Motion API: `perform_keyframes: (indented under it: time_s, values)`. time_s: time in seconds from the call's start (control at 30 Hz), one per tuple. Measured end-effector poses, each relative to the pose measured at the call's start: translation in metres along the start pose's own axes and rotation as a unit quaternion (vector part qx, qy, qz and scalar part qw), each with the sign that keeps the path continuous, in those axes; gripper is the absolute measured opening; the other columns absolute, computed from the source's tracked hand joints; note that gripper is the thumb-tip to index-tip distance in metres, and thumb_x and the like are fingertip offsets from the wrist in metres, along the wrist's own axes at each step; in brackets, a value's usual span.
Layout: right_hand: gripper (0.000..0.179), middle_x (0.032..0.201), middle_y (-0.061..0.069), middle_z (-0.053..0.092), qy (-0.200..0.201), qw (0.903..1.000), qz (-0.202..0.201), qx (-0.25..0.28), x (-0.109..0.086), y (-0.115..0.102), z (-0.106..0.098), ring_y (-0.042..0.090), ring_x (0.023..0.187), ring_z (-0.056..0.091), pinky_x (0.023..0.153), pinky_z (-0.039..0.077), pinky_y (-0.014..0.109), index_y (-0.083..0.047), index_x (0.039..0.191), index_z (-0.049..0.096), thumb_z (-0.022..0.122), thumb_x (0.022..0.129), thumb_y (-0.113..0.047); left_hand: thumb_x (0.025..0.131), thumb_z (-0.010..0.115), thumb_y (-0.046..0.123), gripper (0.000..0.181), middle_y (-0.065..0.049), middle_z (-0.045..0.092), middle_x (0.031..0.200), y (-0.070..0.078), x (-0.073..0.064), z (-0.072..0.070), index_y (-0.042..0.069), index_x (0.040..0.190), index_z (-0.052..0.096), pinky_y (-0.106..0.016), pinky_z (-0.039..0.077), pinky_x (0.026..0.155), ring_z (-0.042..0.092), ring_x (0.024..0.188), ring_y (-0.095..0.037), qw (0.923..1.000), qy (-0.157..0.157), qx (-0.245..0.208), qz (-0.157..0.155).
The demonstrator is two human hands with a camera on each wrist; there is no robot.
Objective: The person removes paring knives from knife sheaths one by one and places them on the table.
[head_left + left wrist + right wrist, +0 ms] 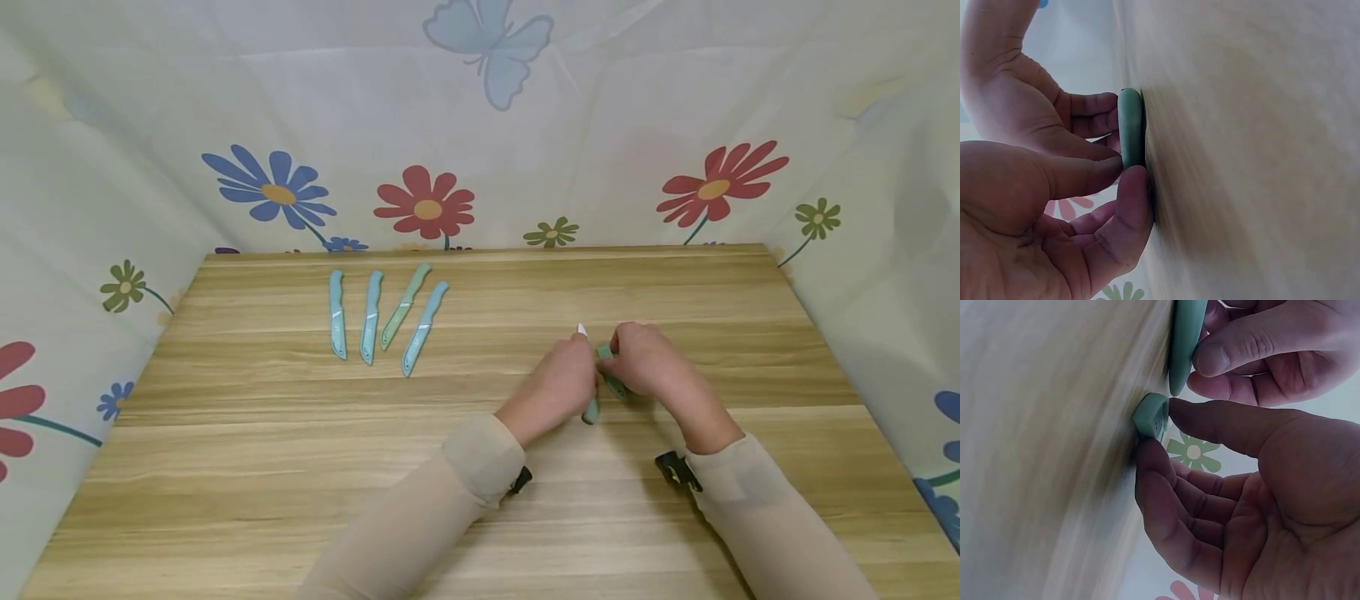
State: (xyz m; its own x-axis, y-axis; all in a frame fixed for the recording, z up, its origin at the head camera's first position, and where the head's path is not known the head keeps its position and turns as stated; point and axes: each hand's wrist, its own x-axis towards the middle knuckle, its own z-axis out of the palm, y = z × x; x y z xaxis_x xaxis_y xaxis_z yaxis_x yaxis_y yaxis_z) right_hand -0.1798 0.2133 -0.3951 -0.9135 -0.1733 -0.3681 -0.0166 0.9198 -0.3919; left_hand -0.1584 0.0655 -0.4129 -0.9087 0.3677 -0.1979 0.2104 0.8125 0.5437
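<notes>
My left hand (558, 383) pinches a paring knife by its green handle (591, 412), low over the wooden table. A pale blade tip (582, 330) pokes out beyond the fingers; the rest of the blade is hidden by the hand. Just to the right, my right hand (648, 358) pinches a green blade sheath (617, 387) between thumb and fingertips. The sheath is apart from the knife. In the right wrist view the sheath (1150, 417) shows its end, close to the knife handle (1186, 350). The left wrist view shows the handle (1130, 125) end-on near the tabletop.
Several sheathed knives lie in a row at the table's back left: blue ones (337, 317) and a green one (405, 307). A flower-printed curtain (600, 125) hangs behind the wooden table (262, 467) and along both sides.
</notes>
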Motion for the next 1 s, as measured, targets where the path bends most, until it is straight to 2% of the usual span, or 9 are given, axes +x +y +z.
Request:
perform_keyframes:
  time_s: [0.17,0.4,0.47,0.57,0.63,0.7,0.77,0.83,1.0]
  values:
    - [0.027,0.087,0.012,0.061,-0.003,1.0000,-0.001,-0.002,-0.001,-0.001,0.000,0.026,0.079,0.057,0.069,0.048,0.036,0.001,0.096,0.062,0.071,0.101,-0.024,0.101,0.062,0.005,0.009,0.001,0.061,0.062,-0.005,0.005,0.003,0.003,0.108,0.056,-0.026,0.047,0.051,0.055,0.054,-0.011,0.9998,-0.013,-0.014,-0.004]
    - [0.027,0.084,0.010,0.059,-0.003,1.0000,0.005,-0.008,0.000,-0.001,0.001,0.024,0.075,0.055,0.066,0.046,0.034,0.001,0.097,0.062,0.071,0.101,-0.025,0.102,0.064,0.016,0.016,0.001,0.055,0.072,-0.029,0.035,0.039,0.006,0.111,0.055,-0.030,0.044,0.048,0.051,0.056,-0.014,0.9998,0.016,-0.012,0.001]
    - [0.028,0.081,0.010,0.057,-0.004,0.9999,0.004,-0.009,0.000,0.000,0.001,0.024,0.073,0.054,0.064,0.045,0.034,0.001,0.096,0.062,0.070,0.101,-0.025,0.104,0.064,0.019,0.021,-0.003,0.057,0.077,-0.025,0.031,0.032,0.003,0.115,0.055,-0.031,0.047,0.050,0.053,0.059,-0.016,0.9998,-0.001,-0.021,-0.006]
    - [0.029,0.082,0.010,0.058,-0.006,0.9999,0.004,-0.008,0.000,0.000,0.001,0.024,0.074,0.055,0.065,0.046,0.034,0.001,0.097,0.062,0.070,0.101,-0.026,0.103,0.064,0.017,0.022,-0.004,0.057,0.079,-0.023,0.027,0.029,0.002,0.116,0.055,-0.031,0.046,0.050,0.053,0.061,-0.017,0.9999,0.008,-0.010,-0.007]
    - [0.031,0.086,0.012,0.060,-0.007,0.9999,0.004,-0.008,0.000,0.000,0.001,0.026,0.077,0.057,0.068,0.049,0.036,0.003,0.100,0.062,0.070,0.101,-0.027,0.104,0.063,0.015,0.024,-0.005,0.058,0.080,-0.015,0.015,0.015,-0.001,0.119,0.055,-0.030,0.047,0.051,0.054,0.061,-0.017,0.9999,0.001,-0.009,-0.011]
    - [0.035,0.092,0.015,0.063,-0.008,0.9999,0.005,-0.010,-0.001,0.000,0.000,0.027,0.081,0.059,0.071,0.051,0.038,0.006,0.105,0.062,0.070,0.101,-0.028,0.104,0.063,0.014,0.024,-0.005,0.058,0.079,-0.011,0.009,0.009,-0.002,0.120,0.055,-0.028,0.045,0.050,0.053,0.060,-0.016,0.9999,0.002,-0.010,-0.013]
    - [0.039,0.098,0.018,0.065,-0.006,0.9999,0.005,-0.011,-0.002,-0.001,-0.002,0.028,0.084,0.061,0.073,0.053,0.039,0.008,0.109,0.063,0.069,0.101,-0.029,0.106,0.063,0.014,0.031,-0.006,0.060,0.083,-0.006,0.001,-0.001,-0.005,0.128,0.054,-0.026,0.044,0.050,0.052,0.060,-0.015,0.9997,-0.008,-0.016,-0.015]
    - [0.040,0.101,0.019,0.066,-0.001,0.9999,0.003,-0.012,-0.003,-0.002,-0.003,0.028,0.084,0.062,0.073,0.053,0.039,0.009,0.112,0.063,0.068,0.101,-0.029,0.106,0.063,0.016,0.038,-0.006,0.061,0.089,-0.006,-0.003,-0.004,-0.007,0.135,0.052,-0.024,0.043,0.050,0.052,0.061,-0.013,0.9999,-0.006,-0.008,-0.011]
    - [0.046,0.119,0.029,0.067,0.015,0.9997,-0.007,-0.018,-0.006,-0.007,-0.006,0.036,0.099,0.066,0.084,0.056,0.048,0.012,0.125,0.061,0.065,0.101,-0.027,0.104,0.067,0.020,0.035,-0.008,0.062,0.106,-0.009,-0.009,-0.014,-0.001,0.131,0.057,-0.027,0.050,0.060,0.058,0.075,-0.015,0.9992,0.017,0.037,0.003]
